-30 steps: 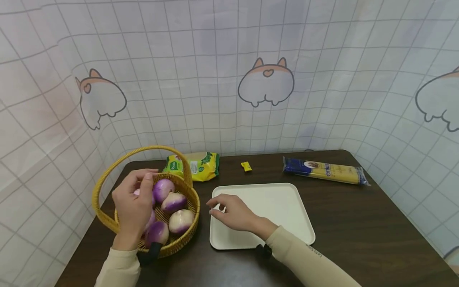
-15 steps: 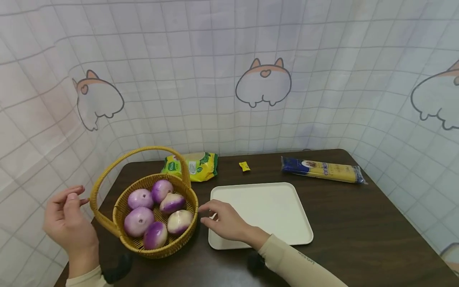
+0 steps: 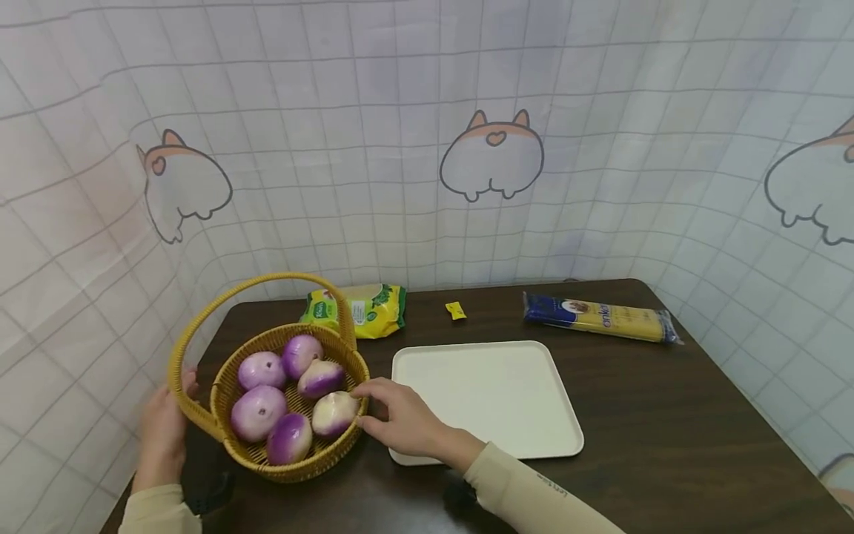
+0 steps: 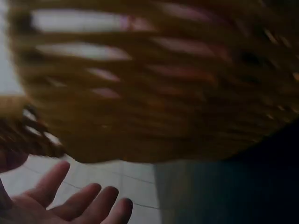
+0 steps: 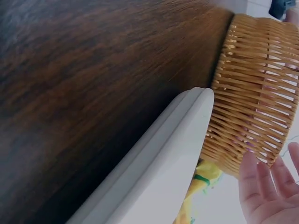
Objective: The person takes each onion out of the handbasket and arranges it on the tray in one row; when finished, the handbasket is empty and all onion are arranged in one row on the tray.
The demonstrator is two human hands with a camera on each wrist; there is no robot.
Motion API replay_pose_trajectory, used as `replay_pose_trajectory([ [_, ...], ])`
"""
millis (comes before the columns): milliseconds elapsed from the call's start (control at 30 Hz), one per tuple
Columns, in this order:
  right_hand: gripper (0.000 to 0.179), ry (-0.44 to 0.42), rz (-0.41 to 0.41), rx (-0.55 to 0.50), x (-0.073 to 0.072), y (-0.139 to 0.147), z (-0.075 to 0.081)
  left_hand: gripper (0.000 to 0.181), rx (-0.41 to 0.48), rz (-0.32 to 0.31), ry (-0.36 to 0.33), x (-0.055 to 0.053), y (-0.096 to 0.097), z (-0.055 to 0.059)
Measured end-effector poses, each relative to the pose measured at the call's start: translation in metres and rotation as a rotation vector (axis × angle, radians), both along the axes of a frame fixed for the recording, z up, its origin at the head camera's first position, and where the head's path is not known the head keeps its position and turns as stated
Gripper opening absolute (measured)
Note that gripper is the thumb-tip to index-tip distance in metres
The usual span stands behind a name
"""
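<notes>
A woven basket [image 3: 293, 473] with a tall arched handle [image 3: 287, 276] stands on the left of the table, holding several purple-and-white onions [image 3: 259, 412]. My left hand [image 3: 163, 430] is just left of the basket, its fingertips partly hidden behind the handle's lower end. In the left wrist view, its fingers [image 4: 100, 205] are spread below the blurred basket wall [image 4: 131, 112]. My right hand [image 3: 407, 417] reaches the basket's right rim, fingertips close to a pale onion [image 3: 335, 413]. In the right wrist view, its fairly straight fingers [image 5: 266, 184] are against the basket's side.
A white tray [image 3: 507, 400] lies right of the basket, partly under my right hand. Along the back are a yellow-green packet [image 3: 383, 310], a small yellow wrapped piece [image 3: 456, 310] and a long blue-and-yellow pack [image 3: 600, 317]. A gridded curtain [image 3: 373, 185] surrounds the dark table [image 3: 667, 415].
My left hand has moved from over the basket out to the left, then in beside its outer side. My right hand has shifted left from the tray to the basket rim.
</notes>
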State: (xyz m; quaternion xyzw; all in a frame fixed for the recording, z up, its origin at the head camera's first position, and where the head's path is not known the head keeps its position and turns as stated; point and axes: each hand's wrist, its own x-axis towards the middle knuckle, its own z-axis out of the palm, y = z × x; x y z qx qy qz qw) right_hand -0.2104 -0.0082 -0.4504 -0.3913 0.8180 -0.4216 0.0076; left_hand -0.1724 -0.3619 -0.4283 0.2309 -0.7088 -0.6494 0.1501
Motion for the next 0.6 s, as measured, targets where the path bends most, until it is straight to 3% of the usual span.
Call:
replay_pose_trajectory([
  [100,0.035,0.034,-0.012,0.015,-0.001,0.001,-0.001,0.061,-0.044,-0.114,-0.052,-0.008,-0.005,-0.016],
  [200,0.033,0.068,-0.034,0.026,-0.004,-0.002,0.0,0.064,-0.049,-0.213,-0.057,-0.015,-0.009,-0.026],
  [300,0.032,0.099,-0.055,0.056,-0.007,-0.008,0.002,0.067,-0.098,-0.273,-0.061,-0.02,-0.012,-0.032],
  [467,0.037,0.054,-0.103,0.133,-0.01,-0.022,0.002,0.063,0.064,-0.316,-0.042,-0.024,-0.012,-0.034],
  [600,0.044,0.048,-0.16,0.181,-0.009,-0.028,0.002,0.039,0.233,-0.338,-0.005,-0.027,-0.01,-0.039],
])
